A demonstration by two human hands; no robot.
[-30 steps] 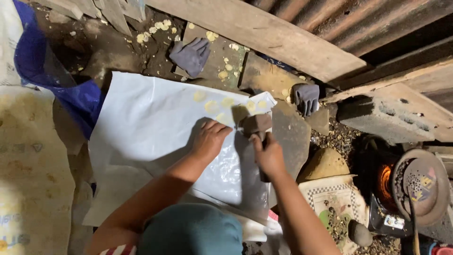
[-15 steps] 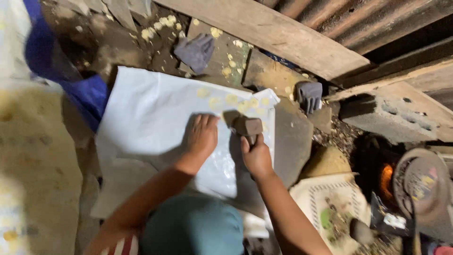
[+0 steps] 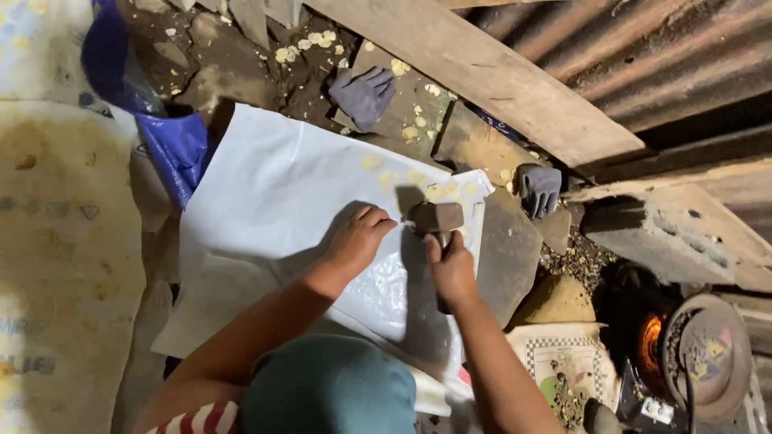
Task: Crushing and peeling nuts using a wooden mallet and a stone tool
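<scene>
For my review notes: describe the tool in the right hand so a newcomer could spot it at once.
Start at the big white plastic sheet spread on the ground. At its right edge, the right hand grips a hammer with a blocky dark head, raised beside the left hand, unlike the grey gloves lying nearby.

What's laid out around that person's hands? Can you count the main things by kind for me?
Hammer: 1, in the right hand
White plastic sheet: 1, under the left hand
Grey gloves: 2, one and another
Blue bag: 1
Wooden plank: 1
Total: 6
</scene>
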